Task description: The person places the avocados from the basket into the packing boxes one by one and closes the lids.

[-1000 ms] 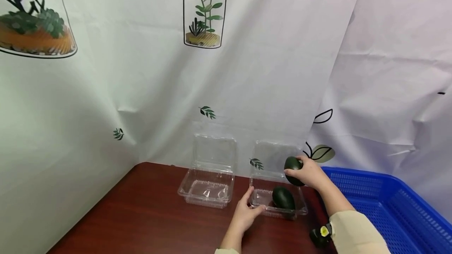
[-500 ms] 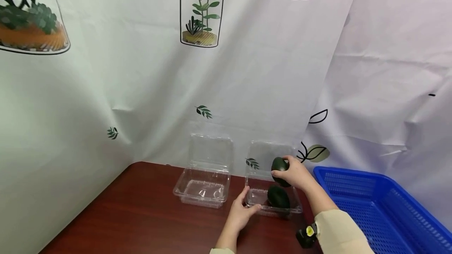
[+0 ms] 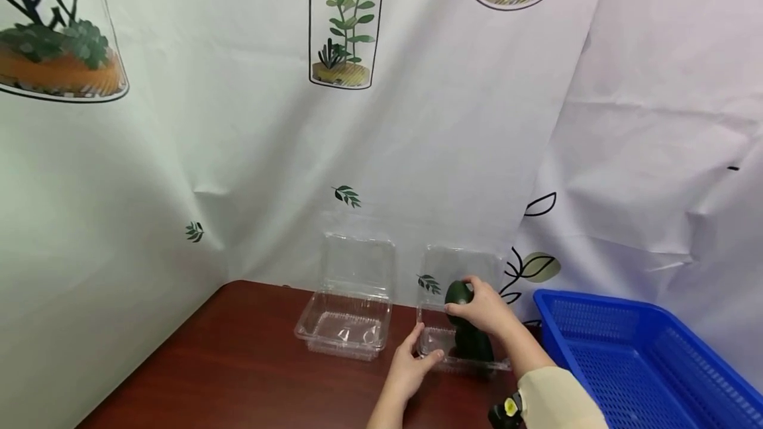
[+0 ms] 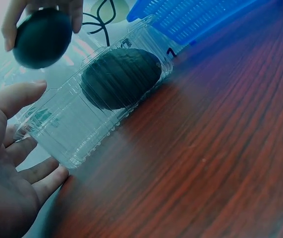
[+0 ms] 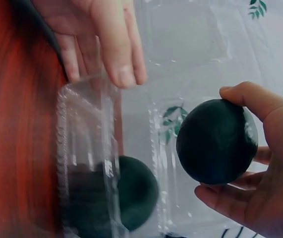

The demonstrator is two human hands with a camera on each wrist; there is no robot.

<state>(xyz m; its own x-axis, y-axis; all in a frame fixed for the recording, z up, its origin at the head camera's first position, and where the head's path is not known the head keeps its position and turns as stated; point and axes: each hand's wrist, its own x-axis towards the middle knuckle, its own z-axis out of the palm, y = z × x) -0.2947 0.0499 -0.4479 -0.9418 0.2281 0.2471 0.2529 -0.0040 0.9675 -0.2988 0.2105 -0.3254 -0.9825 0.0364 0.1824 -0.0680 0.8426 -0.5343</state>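
Note:
My right hand (image 3: 487,310) grips a dark green avocado (image 3: 456,299) between thumb and fingertips. It is held over the right-hand clear plastic clamshell box (image 3: 438,341), whose lid stands up at the back. Inside that box, toward its right side, lies a second avocado (image 4: 121,78), seen through the wall in the left wrist view. My left hand (image 3: 408,371) is at the box's left front corner, thumb and fingers spread and fairly straight. In the right wrist view the held avocado (image 5: 216,142) hangs apart from the lower avocado (image 5: 136,193).
Another clear clamshell box (image 3: 342,339) stands to the left with its lid raised and nothing inside. A blue plastic basket (image 3: 596,302) is at the right. The reddish-brown table (image 3: 256,376) meets a white printed cloth (image 3: 268,151) behind.
My right hand has carried the avocado leftward and a little lower over the box. The left hand has stayed at the box's corner, and the lower avocado lies where it was.

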